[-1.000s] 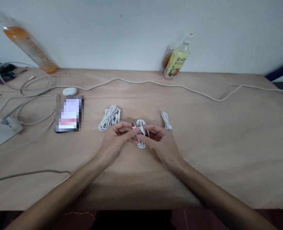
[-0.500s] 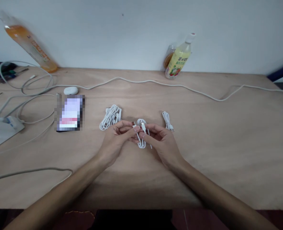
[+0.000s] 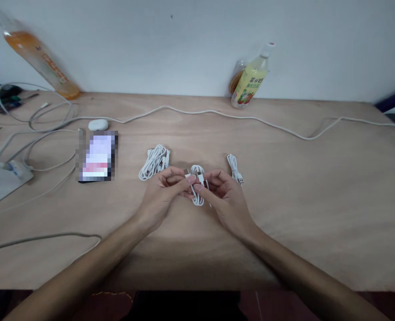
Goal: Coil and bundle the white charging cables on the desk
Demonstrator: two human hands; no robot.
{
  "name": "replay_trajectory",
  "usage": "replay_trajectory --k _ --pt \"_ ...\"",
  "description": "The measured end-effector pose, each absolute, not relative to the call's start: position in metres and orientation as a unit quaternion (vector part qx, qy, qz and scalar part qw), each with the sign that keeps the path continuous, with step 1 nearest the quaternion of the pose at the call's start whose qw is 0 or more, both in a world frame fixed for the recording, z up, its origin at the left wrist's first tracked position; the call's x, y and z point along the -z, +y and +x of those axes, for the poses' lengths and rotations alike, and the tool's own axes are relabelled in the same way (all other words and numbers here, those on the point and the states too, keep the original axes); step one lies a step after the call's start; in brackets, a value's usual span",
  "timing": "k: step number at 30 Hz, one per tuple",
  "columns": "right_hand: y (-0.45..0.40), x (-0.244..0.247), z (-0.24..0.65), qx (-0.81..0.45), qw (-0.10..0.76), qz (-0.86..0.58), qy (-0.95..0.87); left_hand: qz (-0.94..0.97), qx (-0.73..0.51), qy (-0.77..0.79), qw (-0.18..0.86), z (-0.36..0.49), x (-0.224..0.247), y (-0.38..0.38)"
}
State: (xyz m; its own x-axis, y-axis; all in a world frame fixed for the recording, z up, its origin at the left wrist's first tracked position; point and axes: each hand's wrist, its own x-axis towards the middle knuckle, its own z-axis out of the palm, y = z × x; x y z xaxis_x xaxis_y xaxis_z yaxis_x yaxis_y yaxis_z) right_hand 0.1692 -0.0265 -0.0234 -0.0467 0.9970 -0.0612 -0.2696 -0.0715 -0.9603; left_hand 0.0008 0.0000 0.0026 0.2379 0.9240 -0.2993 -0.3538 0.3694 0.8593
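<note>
Across the tabletop (image 3: 304, 196), a coil (image 3: 198, 200) points towards the front edge, between the curled left hand (image 3: 159, 198), pinching one plug (image 3: 187, 174), and right hand (image 3: 233, 203), pinching another plug (image 3: 200, 179).

The only view comes from the wearer's head, looking forward and down across the desk (image 3: 300, 200) to the wall (image 3: 144, 44); it takes in both forearms, though the far left edge seems rather soft.
</note>
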Motion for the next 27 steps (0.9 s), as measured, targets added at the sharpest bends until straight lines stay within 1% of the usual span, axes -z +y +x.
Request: replay_trajectory --k 6,27 --pt "-0.0275 0.0219 0.1673 -0.592 0.549 -0.421 -0.413 0.338 -0.446 0.426 0.711 0.0017 -0.0014 0.0004" --pt "-0.0295 0.0201 0.1699 -0.528 0.525 -0.469 -0.476 0.359 -0.446 0.43 0.698 0.0018 -0.0044 0.0002"
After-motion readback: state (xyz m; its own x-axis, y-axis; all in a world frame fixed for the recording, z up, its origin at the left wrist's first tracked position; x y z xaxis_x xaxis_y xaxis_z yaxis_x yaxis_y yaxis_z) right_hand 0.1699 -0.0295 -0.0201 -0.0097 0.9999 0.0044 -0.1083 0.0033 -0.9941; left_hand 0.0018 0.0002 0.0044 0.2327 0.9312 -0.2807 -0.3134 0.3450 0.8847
